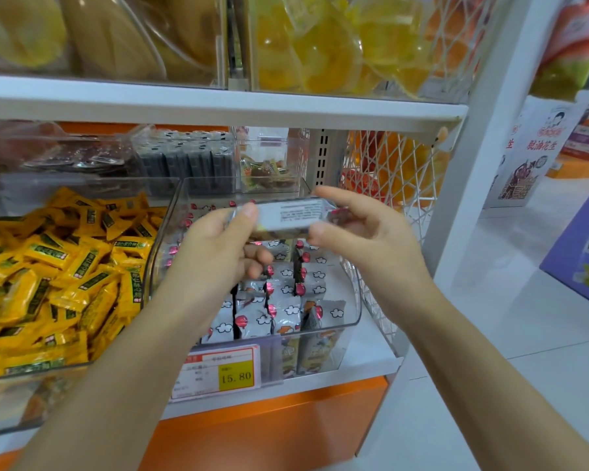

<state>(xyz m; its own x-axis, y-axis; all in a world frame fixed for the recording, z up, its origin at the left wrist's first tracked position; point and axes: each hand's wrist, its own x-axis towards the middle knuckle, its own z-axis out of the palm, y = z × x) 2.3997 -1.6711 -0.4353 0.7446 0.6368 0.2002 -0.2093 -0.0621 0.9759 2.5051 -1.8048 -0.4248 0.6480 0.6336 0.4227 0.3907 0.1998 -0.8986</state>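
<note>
Head view: small grey plastic snack packet (284, 217) sits over the clear plastic bin (354, 302), left hand (215, 248) pinching its 9 o'clock end, right hand (366, 232) pinching the 3 o'clock end. Print's blurry, left end hidden under the thumb.

The print on the grey packet (288, 217) is too small & blurred to be read. Its left end is covered by the thumb of the left hand (218, 246), and its lower right corner by the right hand (357, 232). Packets in the clear bin (356, 314) are partly hidden behind both hands. On the price tag (218, 372) only 15.80 is legible. The yellow sweets (48, 266) are cut off at the left edge, and the forearms at the btm edge.
</note>
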